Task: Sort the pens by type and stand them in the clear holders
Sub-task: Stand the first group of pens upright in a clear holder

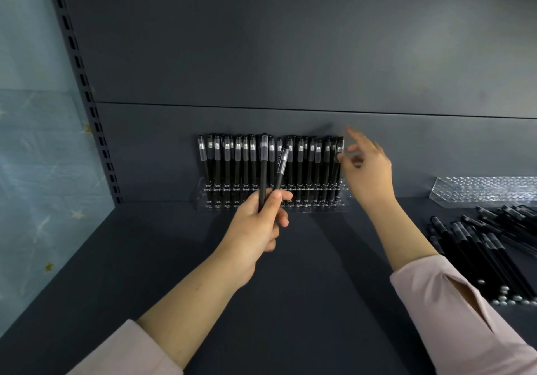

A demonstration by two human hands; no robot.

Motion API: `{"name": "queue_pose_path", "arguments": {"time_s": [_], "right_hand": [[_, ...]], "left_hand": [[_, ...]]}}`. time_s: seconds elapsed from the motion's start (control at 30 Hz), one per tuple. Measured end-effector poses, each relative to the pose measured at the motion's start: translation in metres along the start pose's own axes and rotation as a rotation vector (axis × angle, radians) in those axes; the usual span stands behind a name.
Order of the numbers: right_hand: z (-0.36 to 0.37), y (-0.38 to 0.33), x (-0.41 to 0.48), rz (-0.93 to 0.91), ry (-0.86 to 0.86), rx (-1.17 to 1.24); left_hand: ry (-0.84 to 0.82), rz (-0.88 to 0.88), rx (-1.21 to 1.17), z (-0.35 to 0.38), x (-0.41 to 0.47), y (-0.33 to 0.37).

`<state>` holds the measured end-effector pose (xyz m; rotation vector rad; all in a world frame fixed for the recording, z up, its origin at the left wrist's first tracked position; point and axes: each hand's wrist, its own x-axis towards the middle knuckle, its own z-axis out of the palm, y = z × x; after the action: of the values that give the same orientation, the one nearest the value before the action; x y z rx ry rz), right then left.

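A person faces a dark shelf [319, 281]. At the back stands a clear holder [200, 193], packed with a row of black pens [300, 168], all upright with caps on top.

The left hand [258, 226] is just in front of the holder's middle. Its thumb and curled fingers grip two pens by their lower ends. The tall pen [263, 171] stands almost straight up, parallel to the row. The short pen [281, 168] leans to the right and looks like a different type, though that is hard to confirm.

The right hand [369, 171] is at the holder's right end, level with the caps of the last pens. It is blurred; one finger points up, and whether the others pinch a pen cannot be told.

Right of the holder, well apart, sits an empty holder [479, 193]. In front of that lies a loose pile [479, 246] of black pens, long axes running roughly front to back.

The right hand is the nearer one to the pile and the empty holder. The left hand's pens are already upright, so seating them would likely mean a short push forward and down.
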<state>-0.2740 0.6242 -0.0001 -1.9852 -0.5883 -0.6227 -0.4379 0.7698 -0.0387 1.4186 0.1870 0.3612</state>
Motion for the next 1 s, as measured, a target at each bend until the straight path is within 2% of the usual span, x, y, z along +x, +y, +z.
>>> {"name": "queue_pose_path", "arguments": {"time_s": [0.1, 0.23, 0.27, 0.47, 0.57, 0.8, 0.93, 1.0], "right_hand": [[-0.005, -0.023, -0.006, -0.031, 0.003, 0.102], [-0.004, -0.058, -0.022, 0.088, -0.415, 0.504], [-0.003, -0.062, -0.026, 0.111, -0.466, 0.568], [-0.003, -0.067, -0.027, 0.258, -0.462, 0.793], [-0.006, -0.063, -0.023, 0.295, -0.362, 0.852], [-0.022, -0.033, -0.006, 0.349, 0.104, 0.806], [-0.033, -0.016, 0.001, 0.171, 0.369, 0.474], [-0.036, -0.012, 0.001, 0.070, 0.427, 0.316]], "left_hand": [[-0.008, 0.006, 0.002, 0.000, 0.001, 0.000], [-0.050, 0.010, -0.013, 0.002, 0.000, 0.000], [-0.065, 0.009, -0.021, 0.003, 0.000, 0.000], [-0.098, 0.009, -0.011, 0.004, 0.000, 0.001], [-0.081, -0.010, 0.008, 0.004, 0.001, -0.001], [-0.032, -0.039, 0.052, 0.000, 0.002, -0.002], [0.012, -0.021, 0.058, -0.001, 0.003, 0.000], [0.039, -0.007, 0.051, -0.001, 0.003, 0.000]]}}
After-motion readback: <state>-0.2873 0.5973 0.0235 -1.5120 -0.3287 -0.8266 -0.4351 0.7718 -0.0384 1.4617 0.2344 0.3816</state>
